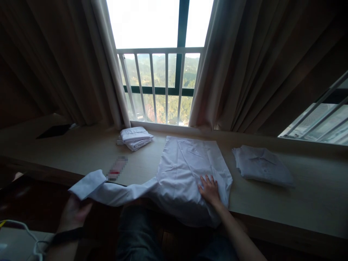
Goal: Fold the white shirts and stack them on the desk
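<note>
Pinning the white shirt (190,170) flat on the counter (285,203), the right hand (210,189) lies open-palmed while the left hand (73,214) closes its grip on the sleeve (108,192), stretched taut leftward.

arms: bare, no sleeves | left wrist: dark band | legs: dark trousers

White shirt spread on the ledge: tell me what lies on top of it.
The right hand rests flat on the white shirt; its fingers are spread. The wooden ledge beneath is covered there.
</note>
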Demonstrator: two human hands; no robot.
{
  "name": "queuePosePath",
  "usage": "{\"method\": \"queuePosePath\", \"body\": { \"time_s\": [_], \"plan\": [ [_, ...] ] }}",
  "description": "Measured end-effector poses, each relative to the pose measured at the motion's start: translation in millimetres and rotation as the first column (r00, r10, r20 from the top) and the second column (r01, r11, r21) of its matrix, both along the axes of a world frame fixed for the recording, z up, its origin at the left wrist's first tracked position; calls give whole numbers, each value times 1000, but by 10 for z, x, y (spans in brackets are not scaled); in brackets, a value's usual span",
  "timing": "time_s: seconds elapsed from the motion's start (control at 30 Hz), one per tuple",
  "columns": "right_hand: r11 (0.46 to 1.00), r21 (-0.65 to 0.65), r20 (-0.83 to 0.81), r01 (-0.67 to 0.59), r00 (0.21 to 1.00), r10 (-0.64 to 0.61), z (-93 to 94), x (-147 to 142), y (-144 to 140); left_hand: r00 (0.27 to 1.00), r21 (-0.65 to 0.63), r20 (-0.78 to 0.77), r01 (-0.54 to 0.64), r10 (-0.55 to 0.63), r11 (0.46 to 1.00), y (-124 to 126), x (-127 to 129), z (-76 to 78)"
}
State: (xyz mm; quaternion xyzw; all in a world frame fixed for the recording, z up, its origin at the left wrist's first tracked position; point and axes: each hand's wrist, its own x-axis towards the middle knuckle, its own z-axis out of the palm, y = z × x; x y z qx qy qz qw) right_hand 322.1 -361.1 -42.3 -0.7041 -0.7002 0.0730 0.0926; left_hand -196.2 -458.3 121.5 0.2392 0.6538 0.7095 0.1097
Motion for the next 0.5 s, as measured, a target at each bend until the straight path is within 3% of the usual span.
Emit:
{"method": "queuePosePath", "body": {
  "time_s": [0.07,0.1,0.13,0.17,0.2,0.23,0.3,0.33,0.4,0.5],
  "plan": [
    [994,52,-282,-94,954,105,221,-354,-69,974,13,149,173,-173,985,52,256,-5],
    [984,49,-477,-169,862,172,357,-572,-113,948,25,208,239,-239,971,76,419,3],
    [964,2,-672,-265,714,197,506,-804,-162,940,29,220,262,-261,965,97,602,15],
    [924,-78,-829,-373,540,148,664,-1035,-212,941,4,189,285,-280,959,113,799,29],
    [861,-164,-935,-482,354,20,825,-1253,-261,943,-36,113,318,-312,947,121,1002,44],
    [761,-216,-974,-612,189,-125,981,-1444,-307,925,-66,25,381,-380,922,121,1205,57],
    [606,-177,-933,-775,-63,-354,1252,-1718,-375,828,-150,-134,526,-544,837,94,1576,74],
    [569,-144,-886,-810,-151,-438,1354,-1796,-396,783,-202,-200,556,-589,806,68,1732,77],
    [593,-114,-784,-797,-295,-547,1474,-1853,-412,710,-263,-310,575,-632,775,4,1968,73],
    [707,-142,-638,-693,-482,-601,1493,-1788,-406,679,-227,-404,574,-612,787,-76,2146,39]
  ]
}}
